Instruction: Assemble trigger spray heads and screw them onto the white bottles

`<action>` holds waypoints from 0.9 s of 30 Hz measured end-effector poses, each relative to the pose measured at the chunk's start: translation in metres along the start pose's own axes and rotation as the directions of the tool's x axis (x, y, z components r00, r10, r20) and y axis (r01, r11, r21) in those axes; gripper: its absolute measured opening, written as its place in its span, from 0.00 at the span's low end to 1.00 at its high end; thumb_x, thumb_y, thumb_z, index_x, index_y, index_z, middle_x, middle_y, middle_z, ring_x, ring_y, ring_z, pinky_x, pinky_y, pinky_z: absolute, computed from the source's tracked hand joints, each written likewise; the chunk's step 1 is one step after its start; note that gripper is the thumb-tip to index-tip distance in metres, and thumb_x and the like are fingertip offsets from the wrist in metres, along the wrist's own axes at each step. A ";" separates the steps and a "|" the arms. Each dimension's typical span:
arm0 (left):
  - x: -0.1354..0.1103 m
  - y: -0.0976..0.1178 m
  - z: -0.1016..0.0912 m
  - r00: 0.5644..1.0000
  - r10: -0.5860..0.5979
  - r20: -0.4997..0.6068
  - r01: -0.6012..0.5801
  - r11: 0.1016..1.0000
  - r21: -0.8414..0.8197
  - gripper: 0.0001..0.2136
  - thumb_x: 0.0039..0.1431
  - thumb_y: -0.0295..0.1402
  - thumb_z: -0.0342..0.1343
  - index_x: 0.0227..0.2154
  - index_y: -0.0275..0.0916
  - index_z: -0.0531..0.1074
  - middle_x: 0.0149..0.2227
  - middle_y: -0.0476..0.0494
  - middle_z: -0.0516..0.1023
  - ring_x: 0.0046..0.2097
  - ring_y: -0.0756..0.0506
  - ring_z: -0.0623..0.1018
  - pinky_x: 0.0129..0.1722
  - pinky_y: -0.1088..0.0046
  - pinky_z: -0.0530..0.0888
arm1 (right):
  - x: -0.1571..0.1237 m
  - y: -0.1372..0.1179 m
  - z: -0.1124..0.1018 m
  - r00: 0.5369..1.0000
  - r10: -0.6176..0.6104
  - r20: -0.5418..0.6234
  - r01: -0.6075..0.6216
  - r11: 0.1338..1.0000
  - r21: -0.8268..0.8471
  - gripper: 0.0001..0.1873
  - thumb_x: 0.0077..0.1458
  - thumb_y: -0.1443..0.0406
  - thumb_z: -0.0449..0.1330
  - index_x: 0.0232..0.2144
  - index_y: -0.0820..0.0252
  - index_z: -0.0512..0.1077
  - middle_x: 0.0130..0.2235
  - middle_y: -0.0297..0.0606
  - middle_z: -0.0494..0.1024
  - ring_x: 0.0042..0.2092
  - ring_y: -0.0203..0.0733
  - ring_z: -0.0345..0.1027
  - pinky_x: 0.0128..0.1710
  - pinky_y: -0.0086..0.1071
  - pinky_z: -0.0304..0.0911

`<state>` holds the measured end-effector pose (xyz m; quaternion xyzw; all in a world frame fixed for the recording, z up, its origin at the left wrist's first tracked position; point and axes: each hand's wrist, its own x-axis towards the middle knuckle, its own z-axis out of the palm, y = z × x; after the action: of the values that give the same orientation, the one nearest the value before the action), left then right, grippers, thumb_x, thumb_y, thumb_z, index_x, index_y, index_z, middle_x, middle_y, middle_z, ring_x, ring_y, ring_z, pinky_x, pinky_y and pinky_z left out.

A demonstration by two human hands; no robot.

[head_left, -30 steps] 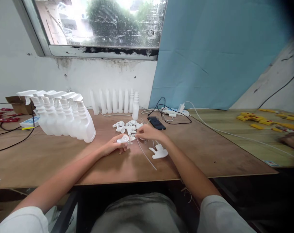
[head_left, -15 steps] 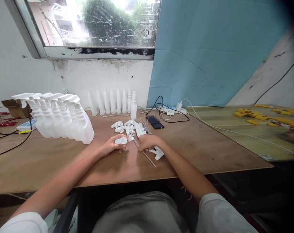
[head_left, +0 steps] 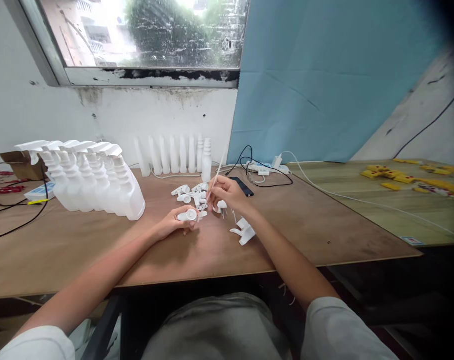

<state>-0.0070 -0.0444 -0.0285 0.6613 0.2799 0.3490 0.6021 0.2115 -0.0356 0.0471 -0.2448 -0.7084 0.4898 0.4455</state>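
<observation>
My left hand (head_left: 173,223) is closed round a white spray trigger head (head_left: 191,215), its round open end facing me. Between the fingers of my right hand (head_left: 227,192) is a thin white tube (head_left: 219,167), held upright and slightly tilted over the work area. Just beyond my hands lies a small heap of white trigger heads and parts (head_left: 185,192). Another spray trigger head (head_left: 244,231) rests on the table below my right wrist. Loose thin pieces lie partly hidden beside my right hand.
White bottles with trigger heads (head_left: 95,185) stand in a row at the left. Several slim white bottles (head_left: 173,156) line the wall. A dark phone (head_left: 245,187), a power strip (head_left: 266,167) and cables lie behind my right hand. Yellow parts (head_left: 386,174) sit on the right table.
My right hand has risen and moved away from me, bringing the thin tube from lying along the table to upright. My left hand stays in place with its trigger head.
</observation>
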 end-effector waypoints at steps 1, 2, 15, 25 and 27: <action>0.000 0.000 0.000 1.000 0.000 0.000 0.000 1.000 -0.003 0.19 0.50 0.36 0.65 0.42 0.33 0.70 0.27 0.48 0.73 0.24 0.52 0.70 0.25 0.76 0.68 | 0.000 0.002 0.004 0.998 -0.063 -0.029 0.064 0.998 0.019 0.05 0.52 0.64 0.56 0.29 0.60 0.63 0.25 0.31 0.75 0.23 0.37 0.73 0.18 0.26 0.66; 0.000 0.000 0.000 1.000 -0.001 -0.001 0.001 1.000 -0.005 0.19 0.49 0.37 0.65 0.42 0.33 0.69 0.27 0.49 0.73 0.25 0.52 0.70 0.25 0.76 0.68 | 0.000 0.004 0.006 0.992 -0.110 -0.053 0.112 0.993 0.029 0.05 0.52 0.65 0.57 0.30 0.60 0.63 0.26 0.32 0.75 0.24 0.37 0.74 0.21 0.27 0.69; 0.001 -0.002 -0.001 1.000 -0.013 0.007 0.013 1.000 0.015 0.20 0.51 0.37 0.64 0.44 0.33 0.69 0.26 0.49 0.73 0.24 0.52 0.69 0.25 0.76 0.67 | -0.002 0.022 0.013 0.945 -0.319 -0.076 0.312 0.946 -0.087 0.02 0.57 0.67 0.55 0.32 0.60 0.65 0.30 0.34 0.74 0.28 0.38 0.76 0.26 0.30 0.72; 0.001 -0.005 -0.001 1.000 -0.015 0.013 0.014 0.999 0.041 0.21 0.51 0.40 0.64 0.45 0.34 0.69 0.26 0.47 0.73 0.27 0.50 0.72 0.25 0.77 0.67 | -0.005 0.021 0.015 0.938 -0.343 -0.050 0.319 0.910 -0.264 0.03 0.58 0.66 0.54 0.32 0.60 0.67 0.32 0.35 0.75 0.30 0.36 0.75 0.31 0.30 0.72; 0.001 -0.005 -0.002 1.000 -0.018 0.021 0.017 0.999 0.045 0.21 0.52 0.40 0.64 0.46 0.34 0.69 0.25 0.48 0.73 0.26 0.50 0.71 0.25 0.76 0.67 | -0.005 0.020 0.017 0.935 -0.352 -0.035 0.329 0.903 -0.277 0.03 0.57 0.65 0.56 0.33 0.59 0.67 0.32 0.35 0.75 0.30 0.35 0.74 0.32 0.30 0.72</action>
<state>-0.0078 -0.0417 -0.0333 0.6760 0.2869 0.3301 0.5931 0.1970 -0.0393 0.0246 -0.1954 -0.7802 0.2937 0.5166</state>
